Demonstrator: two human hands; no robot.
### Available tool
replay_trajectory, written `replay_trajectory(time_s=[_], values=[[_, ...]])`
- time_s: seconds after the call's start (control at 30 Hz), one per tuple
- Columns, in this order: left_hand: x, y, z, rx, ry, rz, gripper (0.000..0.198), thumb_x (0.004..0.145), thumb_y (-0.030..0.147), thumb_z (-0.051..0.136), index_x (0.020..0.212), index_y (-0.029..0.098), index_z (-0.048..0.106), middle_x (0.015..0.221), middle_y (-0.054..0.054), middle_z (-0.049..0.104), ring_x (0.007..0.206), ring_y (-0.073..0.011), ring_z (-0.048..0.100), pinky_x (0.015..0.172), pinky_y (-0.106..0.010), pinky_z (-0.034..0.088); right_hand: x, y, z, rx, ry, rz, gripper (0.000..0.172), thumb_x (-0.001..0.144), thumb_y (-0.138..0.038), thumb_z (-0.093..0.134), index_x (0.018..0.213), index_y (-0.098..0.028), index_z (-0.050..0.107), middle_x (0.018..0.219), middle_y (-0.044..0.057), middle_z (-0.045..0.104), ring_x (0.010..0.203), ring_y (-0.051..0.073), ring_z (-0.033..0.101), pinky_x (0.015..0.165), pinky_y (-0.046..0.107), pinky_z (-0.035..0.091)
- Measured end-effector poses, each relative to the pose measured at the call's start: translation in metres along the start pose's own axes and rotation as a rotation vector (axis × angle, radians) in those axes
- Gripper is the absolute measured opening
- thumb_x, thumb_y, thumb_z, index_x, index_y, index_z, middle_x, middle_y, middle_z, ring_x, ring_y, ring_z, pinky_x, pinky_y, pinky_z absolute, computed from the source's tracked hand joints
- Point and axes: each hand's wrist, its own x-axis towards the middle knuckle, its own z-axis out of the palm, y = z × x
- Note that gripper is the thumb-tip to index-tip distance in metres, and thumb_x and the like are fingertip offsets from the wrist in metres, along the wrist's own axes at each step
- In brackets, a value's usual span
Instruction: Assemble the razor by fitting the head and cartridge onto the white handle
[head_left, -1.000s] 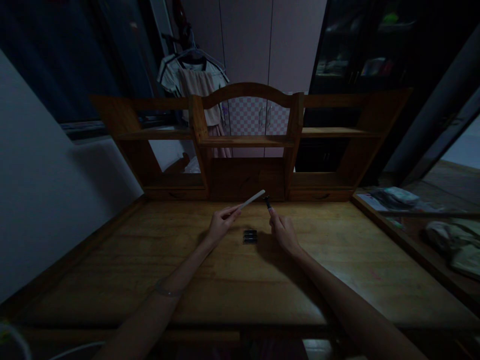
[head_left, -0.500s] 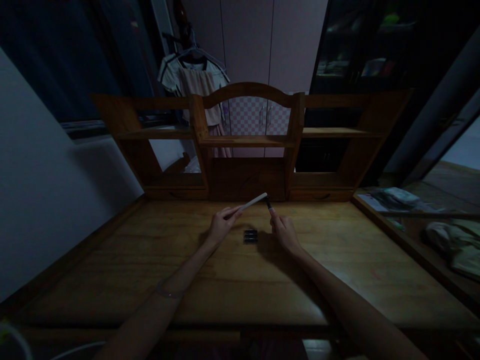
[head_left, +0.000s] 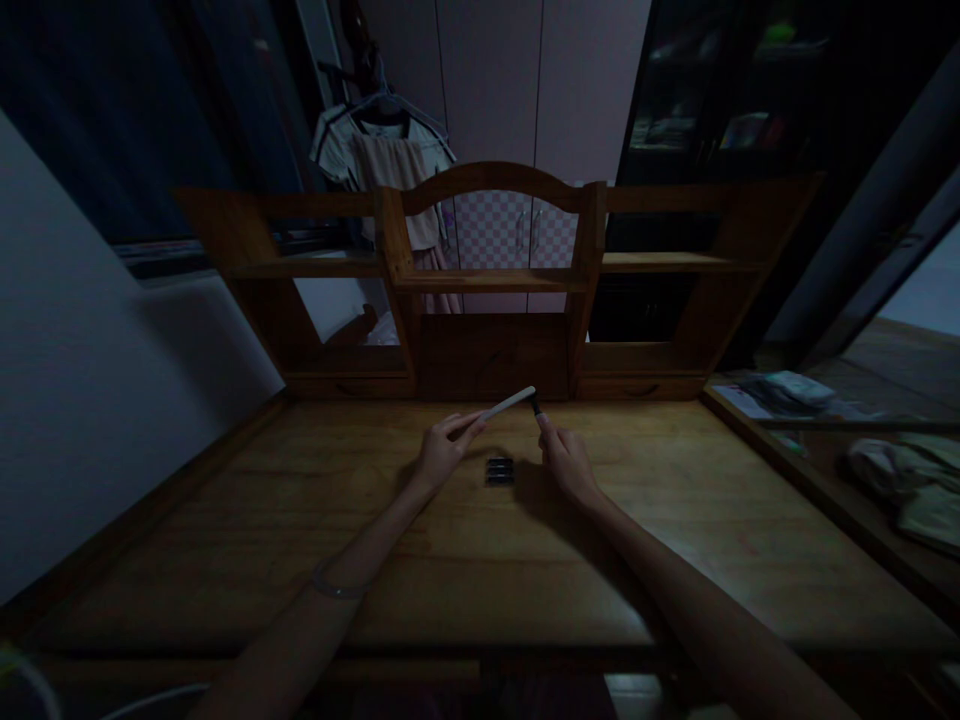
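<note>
My left hand (head_left: pixel 441 452) pinches the near end of a slim white stick (head_left: pixel 507 402), which slants up to the right above the wooden desk (head_left: pixel 465 560). My right hand (head_left: pixel 568 462) pinches a small black piece (head_left: pixel 535 404) with thumb and forefinger, holding it against the stick's far tip. Between the two hands a small black block (head_left: pixel 499 471) lies on the desk. A thin bracelet (head_left: pixel 335 586) circles my left wrist.
A wooden hutch with shelves (head_left: pixel 491 282) stands along the desk's back edge. Clothes on a hanger (head_left: pixel 390 160) and a pale wardrobe (head_left: pixel 510 90) are behind it. Cloths and papers (head_left: pixel 892 470) lie on a surface at the right. The room is dim.
The black piece in my right hand has closed the small gap to the white stick's tip and now touches it. Both hands otherwise stay in place.
</note>
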Motion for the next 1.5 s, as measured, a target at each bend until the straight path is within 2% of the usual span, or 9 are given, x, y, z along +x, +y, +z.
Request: replay_trajectory(time_s=[1.5], values=[[0.003, -0.007, -0.003, -0.006, -0.002, -0.003, 0.035, 0.082, 0.041, 0.060, 0.108, 0.019, 0.069, 0.095, -0.007, 0.069, 0.087, -0.0182, 0.063, 0.077, -0.028, 0.048, 0.000, 0.001, -0.001, 0.001, 0.028, -0.006, 0.061, 0.091, -0.062, 0.026, 0.050, -0.019, 0.039, 0.045, -0.002, 0.038, 0.042, 0.010, 0.037, 0.044, 0.025, 0.022]])
